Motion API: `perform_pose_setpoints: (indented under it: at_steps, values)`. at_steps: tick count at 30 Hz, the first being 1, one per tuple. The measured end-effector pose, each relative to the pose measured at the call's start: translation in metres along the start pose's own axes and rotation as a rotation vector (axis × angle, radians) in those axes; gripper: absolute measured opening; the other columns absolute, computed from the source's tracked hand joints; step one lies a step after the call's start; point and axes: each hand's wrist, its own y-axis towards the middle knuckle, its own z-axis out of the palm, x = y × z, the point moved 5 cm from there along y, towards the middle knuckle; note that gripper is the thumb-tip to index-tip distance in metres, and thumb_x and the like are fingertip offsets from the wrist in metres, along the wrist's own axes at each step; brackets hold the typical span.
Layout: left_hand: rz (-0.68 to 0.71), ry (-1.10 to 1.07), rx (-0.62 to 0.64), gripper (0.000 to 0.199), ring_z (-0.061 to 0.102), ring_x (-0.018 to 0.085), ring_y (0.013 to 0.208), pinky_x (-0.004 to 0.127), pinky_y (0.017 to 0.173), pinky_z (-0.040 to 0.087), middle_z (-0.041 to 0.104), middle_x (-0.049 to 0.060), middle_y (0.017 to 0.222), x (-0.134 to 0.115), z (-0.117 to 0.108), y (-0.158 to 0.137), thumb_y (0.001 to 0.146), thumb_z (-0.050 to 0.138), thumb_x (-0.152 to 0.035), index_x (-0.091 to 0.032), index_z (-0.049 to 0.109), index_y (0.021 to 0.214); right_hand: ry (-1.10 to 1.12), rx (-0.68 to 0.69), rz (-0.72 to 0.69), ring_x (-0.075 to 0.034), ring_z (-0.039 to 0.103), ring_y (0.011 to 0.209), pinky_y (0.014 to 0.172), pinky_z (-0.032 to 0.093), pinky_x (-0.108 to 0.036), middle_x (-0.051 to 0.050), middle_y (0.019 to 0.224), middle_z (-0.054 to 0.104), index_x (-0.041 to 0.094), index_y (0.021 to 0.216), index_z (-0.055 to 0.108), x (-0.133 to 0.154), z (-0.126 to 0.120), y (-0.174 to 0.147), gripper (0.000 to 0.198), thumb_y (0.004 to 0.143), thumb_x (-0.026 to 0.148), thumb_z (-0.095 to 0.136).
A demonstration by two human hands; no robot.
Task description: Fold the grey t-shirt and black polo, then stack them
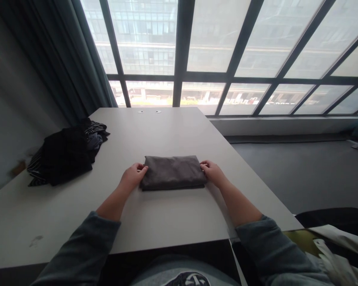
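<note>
A dark grey garment point(173, 171), folded into a flat rectangle, lies on the white table point(167, 222) in front of me. My left hand point(133, 174) pinches its left edge between thumb and fingers. At the opposite end, my right hand point(212, 172) grips the right edge in the same way. The cloth's near edge shows stacked layers with a darker one underneath. What kind of garment it is cannot be made out.
A heap of dark clothes point(68, 153), some striped, sits at the table's left side. Windows point(149, 43) and a dark curtain point(47, 51) stand beyond. Several items, one olive green point(301, 242), lie at the lower right beside the table's right edge.
</note>
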Motion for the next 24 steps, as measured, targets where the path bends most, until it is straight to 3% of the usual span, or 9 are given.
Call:
perform_pose_setpoints:
  at_steps: [3, 9, 12, 15, 17, 21, 24]
  values:
    - [-0.014, -0.012, -0.024, 0.027, 0.072, 0.026, 0.092, 0.032, 0.078, 0.049, 0.079, 0.009, 0.101, -0.008, 0.003, 0.010, 0.091, 0.066, -0.047, -0.021, 0.069, 0.095, 0.180, 0.022, 0.103, -0.012, 0.055, 0.053, 0.046, 0.042, -0.023, 0.001, 0.073, 0.065, 0.021, 0.096, 0.062, 0.003, 0.005, 0.008, 0.022, 0.085, 0.038, 0.071]
    - [0.067, -0.092, -0.050, 0.018, 0.065, 0.022, 0.077, 0.031, 0.069, 0.042, 0.071, 0.004, 0.081, -0.008, 0.004, 0.017, 0.086, 0.067, -0.038, -0.021, 0.063, 0.081, 0.219, 0.066, 0.082, -0.011, 0.051, 0.049, 0.042, 0.038, -0.022, 0.002, 0.071, 0.065, 0.022, 0.096, 0.061, 0.004, 0.009, 0.008, 0.038, 0.078, 0.047, 0.082]
    - [0.054, -0.362, -0.021, 0.023, 0.059, 0.018, 0.069, 0.028, 0.065, 0.042, 0.064, 0.000, 0.073, -0.005, 0.008, 0.019, 0.083, 0.068, -0.042, -0.021, 0.059, 0.082, 0.228, 0.094, 0.016, -0.012, 0.052, 0.050, 0.043, 0.040, -0.023, 0.004, 0.071, 0.066, 0.022, 0.097, 0.060, 0.009, 0.009, 0.005, 0.044, 0.071, 0.047, 0.084]
    - [-0.022, -0.743, 0.107, 0.035, 0.056, 0.014, 0.063, 0.025, 0.061, 0.045, 0.059, -0.004, 0.071, -0.001, 0.017, 0.020, 0.079, 0.073, -0.050, -0.022, 0.052, 0.086, 0.285, 0.062, -0.099, -0.011, 0.053, 0.053, 0.046, 0.042, -0.023, 0.006, 0.071, 0.062, 0.022, 0.098, 0.058, 0.017, 0.003, 0.002, 0.047, 0.069, 0.048, 0.084]
    - [-0.074, -0.841, 0.182, 0.042, 0.055, 0.013, 0.060, 0.025, 0.059, 0.047, 0.057, -0.005, 0.070, 0.004, 0.021, 0.019, 0.075, 0.076, -0.053, -0.022, 0.050, 0.086, 0.314, 0.070, -0.100, -0.011, 0.053, 0.055, 0.048, 0.043, -0.024, 0.007, 0.070, 0.060, 0.023, 0.096, 0.057, 0.016, 0.002, 0.000, 0.046, 0.069, 0.050, 0.083]
    - [-0.147, -0.756, 0.203, 0.043, 0.057, 0.014, 0.059, 0.026, 0.058, 0.048, 0.058, -0.003, 0.065, 0.019, 0.019, 0.019, 0.068, 0.083, -0.048, -0.022, 0.052, 0.080, 0.178, 0.160, -0.024, -0.012, 0.052, 0.053, 0.048, 0.039, -0.025, 0.006, 0.066, 0.060, 0.022, 0.091, 0.058, 0.004, 0.008, -0.002, 0.042, 0.069, 0.051, 0.079]
    - [-0.093, -0.480, 0.158, 0.032, 0.060, 0.017, 0.064, 0.026, 0.060, 0.046, 0.063, -0.001, 0.067, 0.024, 0.012, 0.019, 0.072, 0.081, -0.045, -0.022, 0.059, 0.078, -0.027, 0.104, -0.057, -0.015, 0.055, 0.055, 0.053, 0.041, -0.027, 0.003, 0.066, 0.063, 0.021, 0.091, 0.063, -0.002, 0.006, 0.000, 0.038, 0.072, 0.052, 0.074]
